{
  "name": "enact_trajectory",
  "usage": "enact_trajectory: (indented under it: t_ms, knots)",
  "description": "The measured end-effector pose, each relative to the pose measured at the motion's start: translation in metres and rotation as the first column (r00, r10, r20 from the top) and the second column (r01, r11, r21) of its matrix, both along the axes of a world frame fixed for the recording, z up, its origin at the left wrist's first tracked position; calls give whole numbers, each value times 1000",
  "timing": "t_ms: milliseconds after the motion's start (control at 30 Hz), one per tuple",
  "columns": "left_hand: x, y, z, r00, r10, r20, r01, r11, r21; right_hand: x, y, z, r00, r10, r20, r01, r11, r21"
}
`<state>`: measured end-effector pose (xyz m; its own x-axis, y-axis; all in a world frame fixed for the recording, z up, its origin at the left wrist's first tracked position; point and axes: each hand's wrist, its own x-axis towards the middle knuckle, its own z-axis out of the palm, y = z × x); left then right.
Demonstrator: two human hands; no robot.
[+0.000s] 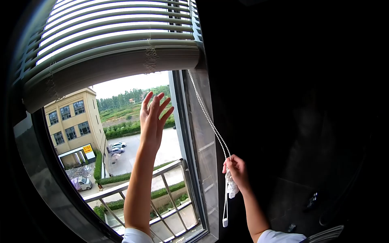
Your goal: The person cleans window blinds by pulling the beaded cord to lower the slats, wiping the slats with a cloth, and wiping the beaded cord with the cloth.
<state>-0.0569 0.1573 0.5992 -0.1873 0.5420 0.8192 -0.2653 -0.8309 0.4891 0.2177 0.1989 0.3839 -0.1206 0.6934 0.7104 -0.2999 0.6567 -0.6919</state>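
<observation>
My left hand (152, 120) is raised in front of the window with its fingers spread, holding nothing. Above it hangs a partly raised slatted blind (109, 69), whose thin cords dangle in tangled loops at its lower edge. To the right, my right hand (237, 171) is closed around a white beaded chain (208, 116) that runs down from the blind's right end. Just under the right hand hangs a bunched white bundle (231, 188); I cannot tell whether it is cord or cloth. A small white block (225, 222) ends the loop below.
A dark window frame (190, 162) stands between the hands. Metal railing (164, 172) crosses the lower opening. Outside are a beige building (77, 117), parked cars (118, 144) and greenery. The room's right side is very dark, with a few faint objects low down.
</observation>
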Motion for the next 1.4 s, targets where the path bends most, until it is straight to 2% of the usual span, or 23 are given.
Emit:
enact_trajectory:
  t_ms: [33, 100, 200, 367, 433, 567, 700, 833, 1167, 1400]
  knots:
    - [-3, 2, 28, 998, -64, 19, 63, 997, 41, 3, -1, 8, 998, 31, 51, -30, 999, -31]
    - [0, 6, 66, 1000, 11, 15, -13, 993, 114, 10, -1, 27, 970, 158, 185, -151, 987, -52]
    - [-6, 20, 96, 998, -50, -29, 54, 985, 163, 9, -12, 66, 918, 173, 356, -153, 985, -83]
    - [6, 12, 112, 996, -85, 20, 79, 975, 209, -6, 11, 97, 966, 99, 240, -121, 989, 82]
    - [11, 2, 111, 996, -67, 67, 52, 977, 205, -4, 17, 107, 989, -10, 146, -9, 991, 130]
    - [9, -2, 114, 998, -36, 61, 23, 979, 201, 17, 21, 113, 993, -119, 21, 117, 990, 80]
    - [11, -6, 113, 998, -41, 46, 33, 983, 179, 46, 6, 124, 943, -309, -121, 318, 946, 65]
    - [14, -10, 115, 998, -37, 43, 27, 978, 205, 76, 3, 128, 889, -420, -182, 447, 883, 146]
    - [9, -15, 118, 995, -70, 75, 52, 973, 224, 125, 7, 164, 804, -560, -199, 594, 771, 230]
    - [25, -32, 112, 985, -127, 118, 106, 980, 171, 144, 44, 184, 732, -679, -57, 667, 698, 260]
